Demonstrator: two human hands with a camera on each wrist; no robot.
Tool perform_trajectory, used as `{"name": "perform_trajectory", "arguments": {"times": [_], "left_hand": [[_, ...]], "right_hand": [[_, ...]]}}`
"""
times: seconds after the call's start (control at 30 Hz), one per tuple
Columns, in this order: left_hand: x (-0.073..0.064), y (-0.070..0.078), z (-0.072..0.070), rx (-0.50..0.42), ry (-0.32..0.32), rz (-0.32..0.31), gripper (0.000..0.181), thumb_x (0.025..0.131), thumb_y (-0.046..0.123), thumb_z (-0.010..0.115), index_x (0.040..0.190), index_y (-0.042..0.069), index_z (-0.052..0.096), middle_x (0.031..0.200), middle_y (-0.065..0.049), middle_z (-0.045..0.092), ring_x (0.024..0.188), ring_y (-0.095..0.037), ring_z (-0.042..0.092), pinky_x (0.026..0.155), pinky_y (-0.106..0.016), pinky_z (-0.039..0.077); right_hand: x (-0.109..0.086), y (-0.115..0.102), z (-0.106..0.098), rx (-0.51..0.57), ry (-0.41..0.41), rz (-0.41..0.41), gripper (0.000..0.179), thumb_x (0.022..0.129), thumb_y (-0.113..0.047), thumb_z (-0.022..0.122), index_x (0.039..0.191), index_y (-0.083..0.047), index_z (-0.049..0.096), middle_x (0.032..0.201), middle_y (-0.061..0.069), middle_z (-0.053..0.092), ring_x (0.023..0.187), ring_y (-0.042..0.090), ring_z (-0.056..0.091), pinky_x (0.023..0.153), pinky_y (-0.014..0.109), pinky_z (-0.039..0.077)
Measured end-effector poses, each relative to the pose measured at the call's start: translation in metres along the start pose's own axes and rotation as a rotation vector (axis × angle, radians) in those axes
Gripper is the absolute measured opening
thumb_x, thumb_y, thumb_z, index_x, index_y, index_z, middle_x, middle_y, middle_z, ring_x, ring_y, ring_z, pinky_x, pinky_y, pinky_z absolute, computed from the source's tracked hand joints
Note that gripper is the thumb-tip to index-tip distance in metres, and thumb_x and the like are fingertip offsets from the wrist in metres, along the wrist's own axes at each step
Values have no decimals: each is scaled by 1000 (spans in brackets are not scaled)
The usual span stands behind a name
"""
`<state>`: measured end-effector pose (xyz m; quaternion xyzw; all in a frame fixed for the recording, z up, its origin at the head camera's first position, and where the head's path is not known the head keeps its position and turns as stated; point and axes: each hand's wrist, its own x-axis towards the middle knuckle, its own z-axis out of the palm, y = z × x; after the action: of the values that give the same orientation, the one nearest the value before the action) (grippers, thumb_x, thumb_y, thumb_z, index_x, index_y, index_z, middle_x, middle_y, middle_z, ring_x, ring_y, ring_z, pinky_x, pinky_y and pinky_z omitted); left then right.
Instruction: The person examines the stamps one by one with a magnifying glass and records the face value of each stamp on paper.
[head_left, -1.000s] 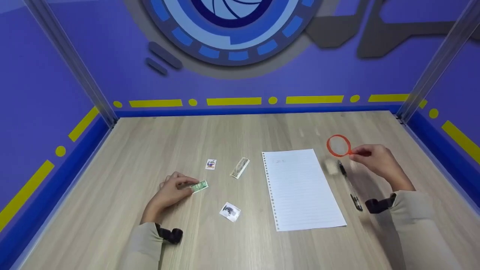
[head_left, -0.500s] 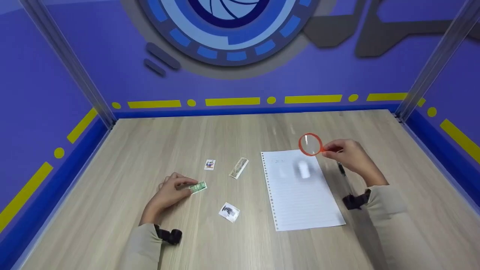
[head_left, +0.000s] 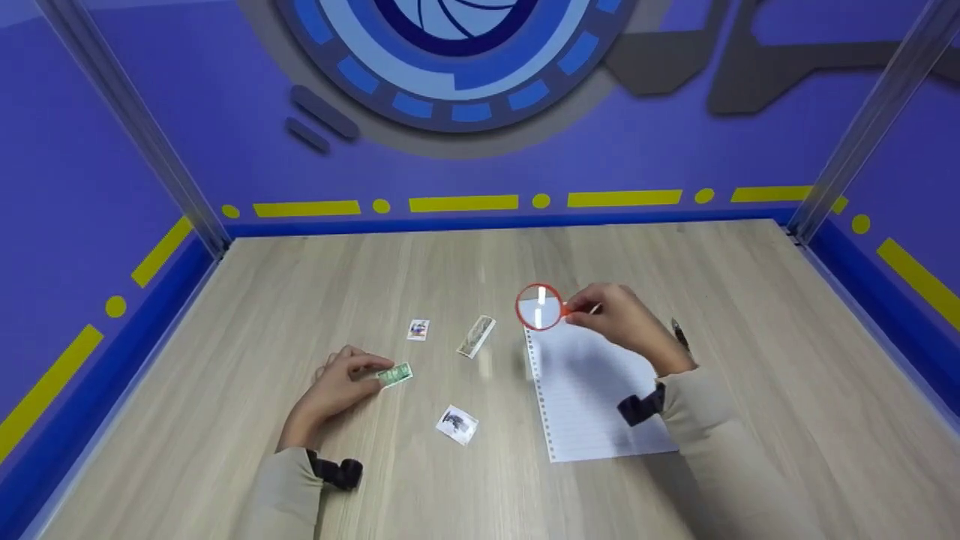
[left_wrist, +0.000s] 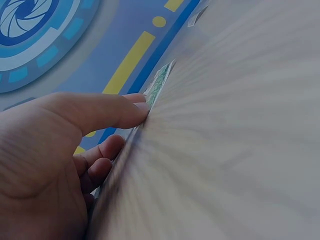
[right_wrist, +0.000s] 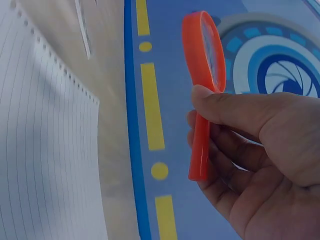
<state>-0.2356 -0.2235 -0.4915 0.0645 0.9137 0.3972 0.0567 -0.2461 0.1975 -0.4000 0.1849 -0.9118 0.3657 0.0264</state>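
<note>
My left hand [head_left: 339, 386] rests on the table at the left and pinches the end of a small green stamp [head_left: 395, 373] between thumb and finger. The left wrist view shows the same stamp [left_wrist: 161, 82] standing out past the fingertips. My right hand [head_left: 619, 319] grips the orange handle of a magnifying glass [head_left: 517, 307] and holds it above the table, over the top left corner of a lined sheet of paper [head_left: 592, 420]. In the right wrist view the magnifying glass [right_wrist: 201, 150] is pinched near the neck by the thumb.
A small colourful stamp [head_left: 418, 329], a long brownish stamp [head_left: 476, 336] and a white stamp with a dark picture [head_left: 457, 425] lie around the left hand. Right of the paper a black pen [head_left: 679, 333] is partly hidden by the right arm. Blue walls enclose the table [head_left: 337, 277].
My right hand has carried the magnifying glass leftward, from beyond the paper's right edge to its top left corner. The left hand and the green stamp have stayed in place.
</note>
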Motion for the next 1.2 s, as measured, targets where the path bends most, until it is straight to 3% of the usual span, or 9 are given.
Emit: {"name": "perform_trajectory", "arguments": {"times": [0.77,1.0,1.2], "left_hand": [[2,-2,0,23,-12,57,26,84,16,68,108,26,72,109,1,55,108,-22,43,96,-45,23],[4,-3,-2,4,-15,69,23,83,19,70,106,18,72,109,-1,55,106,-21,42,95,-46,23],[4,-4,-3,-5,-17,75,25,83,24,73,107,18,73,107,-1,55,102,-20,41,93,-45,20]], "right_hand": [[20,-82,83,20,-99,-382,12,87,-10,70,97,-5,73,91,6,69,82,14,64,70,21,55],[22,-95,110,24,-106,-431,12,87,-12,70,97,-6,74,92,5,70,85,15,63,73,21,54],[24,-100,127,56,-130,-431,12,88,-11,69,97,-5,73,93,6,70,86,14,62,73,20,53]]}}
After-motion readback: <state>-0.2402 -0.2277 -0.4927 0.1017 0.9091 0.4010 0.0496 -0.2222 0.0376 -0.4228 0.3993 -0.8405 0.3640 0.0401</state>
